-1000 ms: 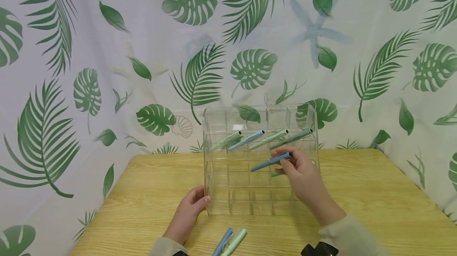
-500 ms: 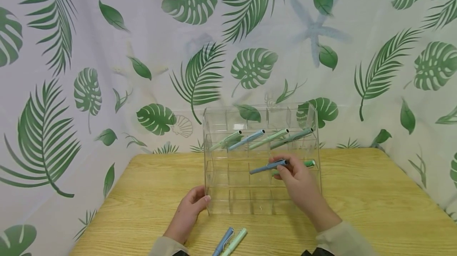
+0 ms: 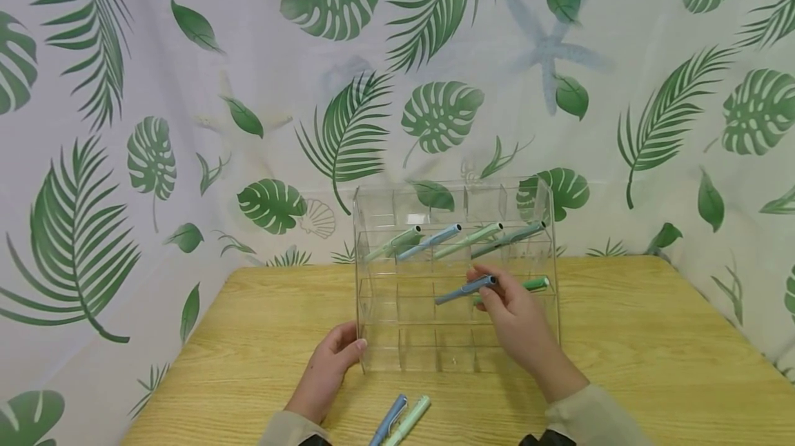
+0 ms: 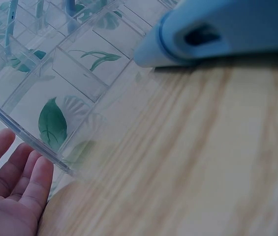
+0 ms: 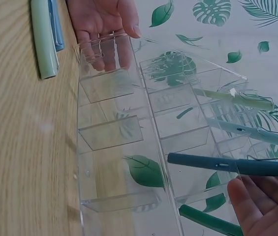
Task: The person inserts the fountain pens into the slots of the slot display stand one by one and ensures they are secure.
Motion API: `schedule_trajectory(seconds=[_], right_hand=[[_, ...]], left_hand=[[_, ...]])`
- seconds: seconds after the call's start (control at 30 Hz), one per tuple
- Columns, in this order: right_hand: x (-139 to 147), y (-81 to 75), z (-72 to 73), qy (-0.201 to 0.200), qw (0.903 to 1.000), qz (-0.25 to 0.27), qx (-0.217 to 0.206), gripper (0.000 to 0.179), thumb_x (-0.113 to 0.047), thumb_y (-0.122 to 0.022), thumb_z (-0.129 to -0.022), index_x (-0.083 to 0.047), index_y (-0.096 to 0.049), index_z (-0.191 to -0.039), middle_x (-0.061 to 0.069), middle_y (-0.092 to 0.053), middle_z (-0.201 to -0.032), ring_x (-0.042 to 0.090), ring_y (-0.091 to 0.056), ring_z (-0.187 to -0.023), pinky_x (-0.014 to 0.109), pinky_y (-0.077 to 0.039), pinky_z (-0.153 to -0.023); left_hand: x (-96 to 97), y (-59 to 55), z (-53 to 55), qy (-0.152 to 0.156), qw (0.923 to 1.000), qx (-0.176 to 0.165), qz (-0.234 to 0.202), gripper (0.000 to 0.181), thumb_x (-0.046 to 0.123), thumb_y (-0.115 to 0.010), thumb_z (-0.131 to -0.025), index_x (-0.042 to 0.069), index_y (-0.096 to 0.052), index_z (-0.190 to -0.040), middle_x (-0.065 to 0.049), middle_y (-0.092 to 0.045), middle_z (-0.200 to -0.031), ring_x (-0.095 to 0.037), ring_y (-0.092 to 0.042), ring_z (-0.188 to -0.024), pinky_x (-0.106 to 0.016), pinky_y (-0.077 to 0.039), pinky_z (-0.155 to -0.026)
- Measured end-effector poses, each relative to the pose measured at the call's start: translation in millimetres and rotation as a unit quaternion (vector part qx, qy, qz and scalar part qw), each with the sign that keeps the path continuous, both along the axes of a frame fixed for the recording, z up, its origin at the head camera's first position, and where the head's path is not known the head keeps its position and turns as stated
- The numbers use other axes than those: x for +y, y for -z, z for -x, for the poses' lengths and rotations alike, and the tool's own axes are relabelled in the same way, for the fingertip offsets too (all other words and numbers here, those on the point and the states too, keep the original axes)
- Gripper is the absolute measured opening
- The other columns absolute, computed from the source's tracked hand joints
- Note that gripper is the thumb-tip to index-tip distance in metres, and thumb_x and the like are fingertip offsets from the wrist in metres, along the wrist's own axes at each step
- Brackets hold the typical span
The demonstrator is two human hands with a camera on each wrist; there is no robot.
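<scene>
A clear tiered pen rack [image 3: 417, 324] stands on the table. My left hand [image 3: 326, 370] holds its lower left edge, thumb in front and fingers behind. My right hand [image 3: 518, 318] pinches a blue pen [image 3: 462, 291] near its capped end. The pen tilts, its far tip at a middle-tier compartment. Beside it in that tier, partly hidden by my hand, lies a green pen [image 3: 537, 284]. The tier above carries a pale green pen [image 3: 394, 242], a light blue pen [image 3: 430, 241], another pale green pen [image 3: 468, 240] and a dark green pen [image 3: 509, 239].
On the table [image 3: 248, 335] in front of the rack lie a blue pen [image 3: 388, 420] and a light green pen [image 3: 408, 421], side by side. A leaf-printed cloth [image 3: 397, 52] hangs behind the table.
My right hand has moved a little left and down with the blue pen, uncovering the capped end of the green pen. My left hand stays on the rack's edge.
</scene>
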State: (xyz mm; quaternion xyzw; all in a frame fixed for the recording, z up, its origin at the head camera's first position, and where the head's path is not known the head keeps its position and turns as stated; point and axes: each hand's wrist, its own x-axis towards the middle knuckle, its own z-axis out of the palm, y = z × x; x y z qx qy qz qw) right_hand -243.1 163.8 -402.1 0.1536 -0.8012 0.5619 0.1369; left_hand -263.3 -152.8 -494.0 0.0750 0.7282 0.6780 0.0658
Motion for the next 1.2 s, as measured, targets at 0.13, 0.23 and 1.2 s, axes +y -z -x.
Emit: schedule_trajectory(seconds=[0.13, 0.23, 1.2], right_hand=[[1, 1.4, -0.6, -0.015, 0.9997, 0.018, -0.007, 0.046, -0.012, -0.045, -0.109, -0.005, -0.038, -0.154, 0.018, -0.052, -0.146, 0.03, -0.054, -0.131, 0.038, -0.054, -0.094], [2, 1.5, -0.2, -0.023, 0.9993, 0.029, -0.009, 0.047, -0.011, -0.045, -0.109, -0.005, -0.035, -0.155, 0.019, -0.049, -0.149, 0.031, -0.051, -0.134, 0.035, -0.054, -0.095], [14, -4.2, -24.4, -0.033, 0.999, -0.01, -0.027, 0.061, -0.025, -0.052, -0.108, -0.016, -0.024, -0.162, 0.01, -0.027, -0.164, 0.033, -0.034, -0.145, 0.043, -0.038, -0.108]], left_hand=[[-0.1, 0.5, 0.3, -0.001, 1.0, 0.0, 0.001, 0.054, 0.028, -0.061, -0.103, 0.003, -0.046, -0.149, -0.016, -0.052, -0.144, -0.027, -0.05, -0.129, -0.049, -0.038, -0.111], [-0.2, 1.0, 0.5, -0.001, 1.0, 0.001, 0.001, 0.054, 0.028, -0.061, -0.103, 0.003, -0.046, -0.148, -0.016, -0.053, -0.144, -0.027, -0.051, -0.129, -0.048, -0.038, -0.11], [0.1, 1.0, 0.2, -0.001, 1.0, 0.009, -0.003, 0.052, 0.028, -0.062, -0.103, 0.004, -0.048, -0.147, -0.016, -0.054, -0.142, -0.027, -0.051, -0.128, -0.047, -0.04, -0.109]])
